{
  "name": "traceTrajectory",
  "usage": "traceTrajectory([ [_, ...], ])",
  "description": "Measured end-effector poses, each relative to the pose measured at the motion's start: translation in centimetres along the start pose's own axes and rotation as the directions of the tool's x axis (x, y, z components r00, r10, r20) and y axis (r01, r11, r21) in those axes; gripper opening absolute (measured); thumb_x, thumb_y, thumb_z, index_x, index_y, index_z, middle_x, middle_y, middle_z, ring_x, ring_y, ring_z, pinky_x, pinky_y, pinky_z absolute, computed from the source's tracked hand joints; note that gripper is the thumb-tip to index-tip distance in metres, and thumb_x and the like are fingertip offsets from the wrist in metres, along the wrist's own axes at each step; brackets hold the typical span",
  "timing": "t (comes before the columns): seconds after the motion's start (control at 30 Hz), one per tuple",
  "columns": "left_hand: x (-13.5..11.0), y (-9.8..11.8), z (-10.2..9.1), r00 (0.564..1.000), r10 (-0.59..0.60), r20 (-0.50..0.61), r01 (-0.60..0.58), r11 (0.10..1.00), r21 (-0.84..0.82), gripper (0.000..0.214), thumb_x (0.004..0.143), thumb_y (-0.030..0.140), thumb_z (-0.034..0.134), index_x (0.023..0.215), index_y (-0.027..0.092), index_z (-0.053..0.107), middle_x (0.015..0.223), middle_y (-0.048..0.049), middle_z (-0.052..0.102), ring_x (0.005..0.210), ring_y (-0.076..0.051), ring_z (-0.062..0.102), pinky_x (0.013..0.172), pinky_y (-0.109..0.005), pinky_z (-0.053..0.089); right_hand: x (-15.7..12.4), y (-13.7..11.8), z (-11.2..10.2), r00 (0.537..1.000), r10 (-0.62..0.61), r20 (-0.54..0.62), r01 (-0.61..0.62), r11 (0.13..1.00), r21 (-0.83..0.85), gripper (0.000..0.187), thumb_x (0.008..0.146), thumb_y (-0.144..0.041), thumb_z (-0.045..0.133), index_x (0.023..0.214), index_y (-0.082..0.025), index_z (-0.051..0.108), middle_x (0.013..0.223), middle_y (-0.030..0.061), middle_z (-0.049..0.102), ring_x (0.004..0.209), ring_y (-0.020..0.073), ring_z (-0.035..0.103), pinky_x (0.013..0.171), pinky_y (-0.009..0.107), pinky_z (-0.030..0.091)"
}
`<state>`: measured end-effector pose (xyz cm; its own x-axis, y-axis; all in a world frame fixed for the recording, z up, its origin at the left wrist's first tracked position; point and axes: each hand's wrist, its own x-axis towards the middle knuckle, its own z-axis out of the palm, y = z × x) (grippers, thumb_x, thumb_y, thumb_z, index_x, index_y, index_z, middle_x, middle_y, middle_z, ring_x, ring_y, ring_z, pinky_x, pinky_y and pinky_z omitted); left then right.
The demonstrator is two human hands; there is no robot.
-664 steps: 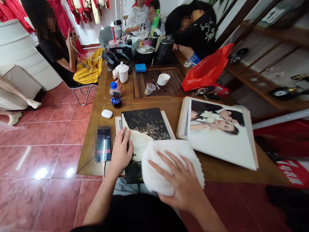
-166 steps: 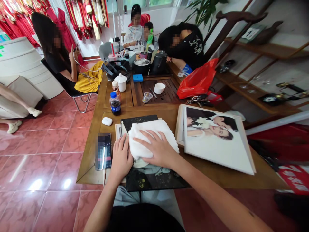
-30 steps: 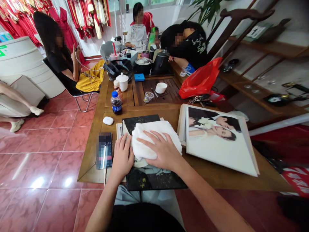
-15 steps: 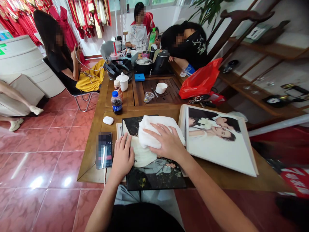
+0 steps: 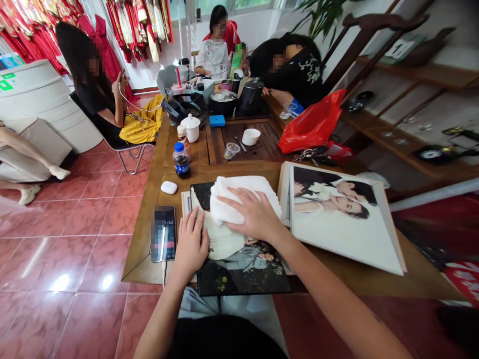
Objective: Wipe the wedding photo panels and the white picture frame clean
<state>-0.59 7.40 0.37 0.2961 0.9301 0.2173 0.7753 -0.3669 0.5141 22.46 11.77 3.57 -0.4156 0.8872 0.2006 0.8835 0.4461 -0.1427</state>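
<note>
Right hand (image 5: 256, 215) is pressing palm-down on a folded white towel (image 5: 239, 202), fingers spread, not gripping; left hand (image 5: 190, 247) is bracing flat on a glossy wedding photo album (image 5: 243, 274), apart from the right; album is lying at the near edge of the wooden table (image 5: 140, 264); risks: towel drag could be skidding it off that edge; trapped grit could be scratching the print; towel dampness can't be told; smartphone (image 5: 163, 233) is sitting just beside left hand, exposed to knocks.
</note>
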Motion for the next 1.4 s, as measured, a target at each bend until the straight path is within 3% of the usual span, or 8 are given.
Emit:
traceTrajectory([
  [0.17, -0.1, 0.0, 0.0, 1.0, -0.002, -0.005, 0.002, 1.0, 0.0, 0.051, 0.103, 0.022, 0.038, 0.154, 0.018, 0.04, 0.164, -0.0139, 0.037, 0.153, -0.029, 0.032, 0.125, -0.058, 0.027, 0.1, 1.7, 0.1, 0.998, 0.037, -0.056, -0.039, 0.999, -0.032, 0.063, 0.09, -0.05, 0.059, 0.15, -0.032, 0.051, 0.158, 0.0102, 0.047, 0.137, 0.0368, 0.044, 0.104, 0.056, 0.031],
  [0.4, 0.0, -0.1, 0.2, 1.0, 0.012, -0.023, -0.012, 1.0, 0.014, 0.051, 0.102, 0.021, 0.039, 0.153, 0.019, 0.04, 0.164, -0.0149, 0.038, 0.153, -0.029, 0.032, 0.124, -0.06, 0.028, 1.5, 1.3, 0.2, 1.0, 0.015, -0.025, -0.015, 1.0, 0.012, 0.063, 0.091, -0.05, 0.059, 0.15, -0.031, 0.051, 0.159, 0.0127, 0.044, 0.138, 0.0394, 0.042, 0.105, 0.059, 0.029],
  [0.7, 0.1, 0.1, -0.1, 1.0, 0.011, -0.006, -0.011, 1.0, 0.021, 0.043, 0.103, 0.02, 0.037, 0.144, 0.015, 0.047, 0.155, -0.0165, 0.046, 0.149, -0.031, 0.036, 0.125, -0.058, 0.027, 5.4, -0.8, 0.4, 0.974, -0.216, 0.067, 0.209, 0.973, 0.1, 0.067, 0.09, -0.052, 0.06, 0.153, -0.038, 0.045, 0.163, 0.0068, 0.04, 0.142, 0.0359, 0.038, 0.111, 0.058, 0.025],
  [0.83, 0.2, 0.3, -0.2, 1.0, 0.015, -0.011, -0.015, 1.0, 0.004, 0.04, 0.103, 0.02, 0.037, 0.141, 0.015, 0.049, 0.152, -0.0162, 0.048, 0.147, -0.03, 0.037, 0.124, -0.055, 0.029, 6.2, -1.1, 0.4, 0.963, -0.257, 0.076, 0.247, 0.962, 0.118, 0.065, 0.091, -0.052, 0.058, 0.153, -0.038, 0.046, 0.162, 0.0064, 0.042, 0.141, 0.0362, 0.039, 0.11, 0.058, 0.026],
  [1.17, 0.0, 0.1, -0.2, 1.0, -0.003, -0.007, 0.003, 1.0, -0.018, 0.049, 0.102, 0.021, 0.038, 0.151, 0.018, 0.042, 0.163, -0.0158, 0.038, 0.152, -0.029, 0.033, 0.125, -0.058, 0.027, 3.9, 1.0, 0.1, 0.984, -0.173, 0.041, 0.169, 0.982, 0.089, 0.069, 0.088, -0.049, 0.063, 0.153, -0.035, 0.047, 0.16, 0.0105, 0.043, 0.142, 0.0369, 0.039, 0.111, 0.058, 0.025],
  [1.4, 0.0, 0.1, -0.1, 1.0, -0.01, -0.017, 0.01, 1.0, -0.022, 0.051, 0.102, 0.022, 0.039, 0.153, 0.02, 0.04, 0.163, -0.0148, 0.038, 0.152, -0.028, 0.033, 0.125, -0.059, 0.026, 2.2, 2.7, -0.1, 0.995, -0.099, -0.018, 0.099, 0.995, 0.033, 0.063, 0.092, -0.051, 0.057, 0.151, -0.033, 0.05, 0.158, 0.0104, 0.046, 0.138, 0.0364, 0.044, 0.107, 0.056, 0.03],
])
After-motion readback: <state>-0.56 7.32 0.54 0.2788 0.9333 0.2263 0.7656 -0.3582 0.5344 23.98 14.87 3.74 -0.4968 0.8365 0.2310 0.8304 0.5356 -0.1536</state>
